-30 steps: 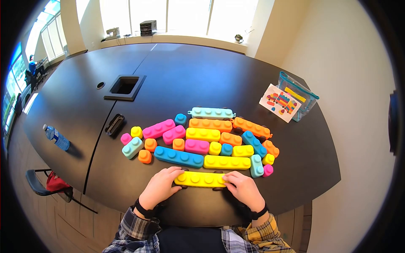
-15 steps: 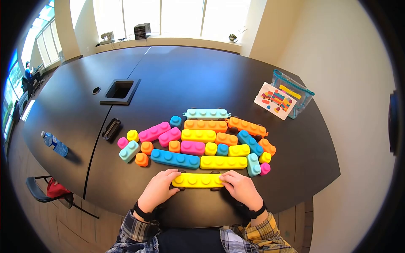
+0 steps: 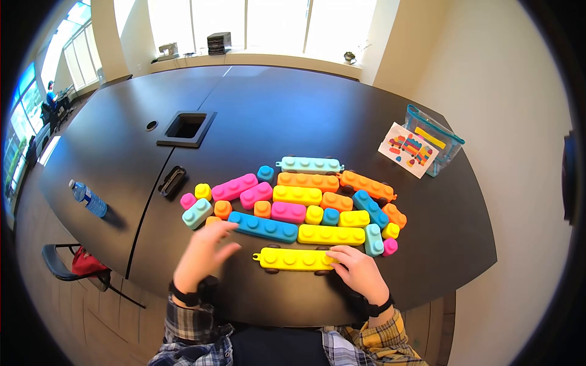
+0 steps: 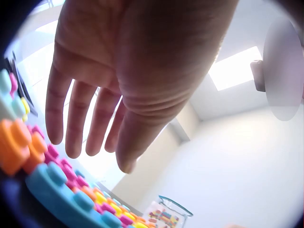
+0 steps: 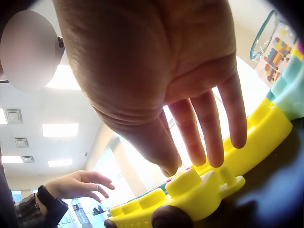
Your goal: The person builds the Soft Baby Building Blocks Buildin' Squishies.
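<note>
A long yellow wheeled block [image 3: 293,259] with studs, dark wheels and a hook at its left end lies at the near side of the table. My right hand [image 3: 360,271] is at its right end, thumb and fingertips around the last stud; the right wrist view shows that stud [image 5: 185,183] right under the thumb. My left hand [image 3: 204,253] is off the wheeled block, fingers spread and nothing in them. It hovers by the left end of a long blue block [image 3: 265,227] and partly covers a small orange block [image 3: 212,220].
Beyond lie several loose blocks, including a yellow one [image 3: 331,234], and light-blue [image 3: 310,165] and orange [image 3: 366,184] wheeled blocks. A picture card [image 3: 408,150] leans on a clear pouch [image 3: 436,137]. A water bottle [image 3: 88,198] stands at the left, near a dark case [image 3: 173,181].
My left hand has let go of the wheeled block's left end and moved left, baring the hook there. My right hand stays at the other end. The view has shifted a little.
</note>
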The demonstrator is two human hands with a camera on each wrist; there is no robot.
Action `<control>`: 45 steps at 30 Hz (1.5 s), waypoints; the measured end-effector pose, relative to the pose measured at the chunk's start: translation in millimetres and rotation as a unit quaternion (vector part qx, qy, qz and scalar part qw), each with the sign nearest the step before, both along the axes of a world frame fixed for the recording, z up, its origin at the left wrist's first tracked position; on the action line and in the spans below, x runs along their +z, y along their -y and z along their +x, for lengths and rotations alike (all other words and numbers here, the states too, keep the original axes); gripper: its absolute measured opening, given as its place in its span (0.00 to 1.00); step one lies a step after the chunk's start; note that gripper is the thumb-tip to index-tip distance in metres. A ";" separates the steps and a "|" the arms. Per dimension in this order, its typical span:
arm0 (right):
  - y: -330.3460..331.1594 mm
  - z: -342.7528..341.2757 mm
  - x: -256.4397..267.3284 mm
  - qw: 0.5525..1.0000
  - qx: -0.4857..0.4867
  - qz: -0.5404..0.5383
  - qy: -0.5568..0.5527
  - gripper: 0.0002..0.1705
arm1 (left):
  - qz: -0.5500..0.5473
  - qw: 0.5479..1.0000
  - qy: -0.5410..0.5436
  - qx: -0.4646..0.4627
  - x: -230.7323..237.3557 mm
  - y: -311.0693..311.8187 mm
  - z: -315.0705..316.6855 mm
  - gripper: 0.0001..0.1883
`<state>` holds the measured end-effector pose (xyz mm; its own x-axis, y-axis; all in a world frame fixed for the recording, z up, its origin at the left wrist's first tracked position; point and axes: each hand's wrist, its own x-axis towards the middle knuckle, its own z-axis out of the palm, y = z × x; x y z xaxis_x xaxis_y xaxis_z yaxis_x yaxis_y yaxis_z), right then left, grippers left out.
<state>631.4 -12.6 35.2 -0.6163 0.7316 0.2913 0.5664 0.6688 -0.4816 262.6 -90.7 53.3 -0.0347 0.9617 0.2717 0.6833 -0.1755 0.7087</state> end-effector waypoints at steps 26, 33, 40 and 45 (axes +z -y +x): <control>2.0 -3.4 -5.4 0.999 -0.002 -0.013 0.031 0.17 | -0.059 0.955 -0.248 0.154 -9.4 -46.0 -149.4 0.19; 2.2 -3.2 -7.0 1.000 -0.001 -0.013 0.028 0.16 | -0.012 0.968 -0.196 0.158 8.4 -40.1 -127.8 0.19; 2.6 -6.0 -6.1 1.000 -0.001 -0.015 0.021 0.16 | -0.012 0.996 0.048 -0.074 27.8 -15.4 -9.7 0.22; 3.0 -7.4 -3.1 0.999 -0.004 -0.035 0.029 0.18 | -0.092 0.978 0.100 -0.157 -6.5 -19.3 28.4 0.21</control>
